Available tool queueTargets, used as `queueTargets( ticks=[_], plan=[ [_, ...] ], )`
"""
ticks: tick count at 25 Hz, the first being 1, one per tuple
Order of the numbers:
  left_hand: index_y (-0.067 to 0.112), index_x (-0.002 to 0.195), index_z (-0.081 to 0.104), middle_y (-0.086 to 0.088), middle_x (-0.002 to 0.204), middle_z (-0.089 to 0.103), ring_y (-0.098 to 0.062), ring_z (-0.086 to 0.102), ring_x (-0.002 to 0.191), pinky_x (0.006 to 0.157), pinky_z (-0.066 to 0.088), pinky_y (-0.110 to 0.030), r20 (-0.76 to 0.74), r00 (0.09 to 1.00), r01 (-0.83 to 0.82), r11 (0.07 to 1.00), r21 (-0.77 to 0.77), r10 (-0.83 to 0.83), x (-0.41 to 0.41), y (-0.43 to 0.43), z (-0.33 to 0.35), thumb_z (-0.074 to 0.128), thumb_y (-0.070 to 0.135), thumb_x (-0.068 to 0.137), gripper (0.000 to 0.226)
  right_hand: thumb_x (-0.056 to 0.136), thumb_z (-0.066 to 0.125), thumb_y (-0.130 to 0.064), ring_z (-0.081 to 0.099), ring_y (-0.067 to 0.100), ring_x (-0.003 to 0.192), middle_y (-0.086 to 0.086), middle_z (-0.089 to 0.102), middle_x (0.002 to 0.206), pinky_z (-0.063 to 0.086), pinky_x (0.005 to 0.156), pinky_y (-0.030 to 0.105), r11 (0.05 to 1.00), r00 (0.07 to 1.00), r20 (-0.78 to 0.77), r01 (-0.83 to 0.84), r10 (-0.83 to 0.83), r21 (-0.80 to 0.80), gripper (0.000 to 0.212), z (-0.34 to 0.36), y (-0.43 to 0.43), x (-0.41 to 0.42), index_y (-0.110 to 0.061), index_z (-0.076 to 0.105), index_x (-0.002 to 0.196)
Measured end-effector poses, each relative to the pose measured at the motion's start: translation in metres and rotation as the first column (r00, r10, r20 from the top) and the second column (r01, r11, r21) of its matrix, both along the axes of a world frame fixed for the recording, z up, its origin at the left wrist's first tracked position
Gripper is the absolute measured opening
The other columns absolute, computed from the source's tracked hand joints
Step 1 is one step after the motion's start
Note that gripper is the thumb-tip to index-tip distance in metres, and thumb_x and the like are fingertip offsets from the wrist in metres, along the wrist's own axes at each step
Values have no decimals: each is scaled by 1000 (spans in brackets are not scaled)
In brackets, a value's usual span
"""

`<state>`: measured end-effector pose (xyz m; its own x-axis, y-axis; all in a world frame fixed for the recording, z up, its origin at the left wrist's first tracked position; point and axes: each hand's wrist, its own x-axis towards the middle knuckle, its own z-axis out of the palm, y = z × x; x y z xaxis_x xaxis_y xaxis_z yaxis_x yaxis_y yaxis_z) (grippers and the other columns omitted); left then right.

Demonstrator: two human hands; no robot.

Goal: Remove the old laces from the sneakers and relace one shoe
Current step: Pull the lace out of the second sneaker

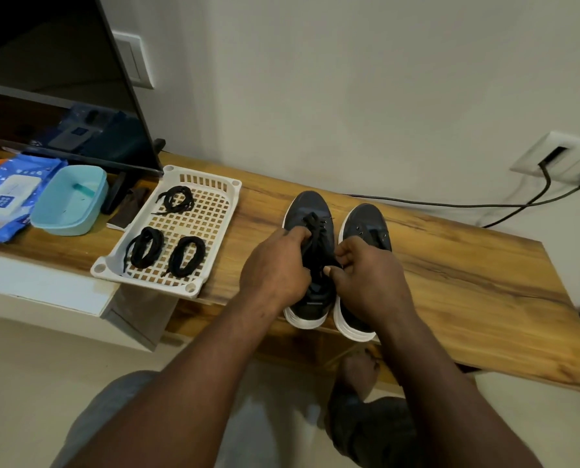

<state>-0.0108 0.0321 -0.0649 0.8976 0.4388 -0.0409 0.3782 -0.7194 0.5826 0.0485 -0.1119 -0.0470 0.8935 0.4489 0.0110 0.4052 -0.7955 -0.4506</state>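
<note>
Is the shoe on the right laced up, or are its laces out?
Out. The dark blue white-soled sneaker on the right shows bare eyelets with no lace through them.

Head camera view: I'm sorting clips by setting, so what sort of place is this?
Probably a room in a home, perhaps a living room: a flat-screen TV stands on a low wooden shelf against a plain wall, and a cable runs to a wall socket.
</note>
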Motion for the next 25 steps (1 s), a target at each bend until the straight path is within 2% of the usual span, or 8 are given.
queueTargets(
  ticks=[3,9,14,17,19,21,23,25],
  plan=[
    [32,146,51,3,134,59,-22,61,119,92,59,-42,-4,1000,7,1000,11,-7,7,1,0,75,15,86,67,94,75,-40,67,15,84,-6,73,94,56,73,34,999,999,-27,44,-44,-10,26,0,1,6,-24,67,112],
    [33,117,68,9,109,68,-14,65,99,82,60,-39,124,990,-68,997,-45,73,31,0,-2,77,45,90,31,101,62,-48,59,17,67,1,65,72,42,56,30,975,983,-36,171,-178,-144,35,7,-6,24,-19,67,83],
    [36,79,64,15,82,68,-7,65,82,66,51,-27,106,988,-102,987,-124,115,43,3,9,78,34,91,18,103,62,-35,60,15,69,-2,68,76,35,55,27,989,990,2,140,-140,-38,19,5,1,32,-21,72,94],
    [30,79,67,10,80,72,-12,70,82,74,58,-34,102,978,-138,937,-321,180,46,10,9,71,21,91,16,98,70,-36,65,10,74,-6,72,83,49,61,28,996,993,-96,79,-74,51,9,-1,8,42,-27,72,100],
    [22,88,71,4,80,77,-18,73,79,77,63,-42,128,950,-152,781,-605,284,46,15,11,68,15,93,9,94,75,-38,68,12,76,-6,72,81,59,69,35,996,992,-109,68,-62,53,12,-5,9,47,-28,70,97],
    [12,100,69,-1,76,73,-20,67,69,67,61,-37,98,918,-103,470,-877,384,45,18,18,64,10,97,6,92,76,-30,70,14,74,-6,72,78,60,70,37,987,988,-131,100,-83,126,8,-3,10,47,-27,68,94],
    [12,106,68,0,73,65,-13,57,57,57,56,-28,50,901,-35,187,-982,431,44,20,26,62,10,99,9,95,73,-18,74,16,69,0,73,82,56,64,35,891,930,-359,231,-84,390,8,5,8,47,-20,67,100],
    [13,106,71,3,77,66,-7,48,51,52,48,-23,64,896,-18,182,-983,439,45,21,26,60,9,100,13,97,69,-10,69,18,64,7,71,87,54,60,31,679,785,-617,421,60,602,10,16,6,46,-11,65,106]
  ],
)
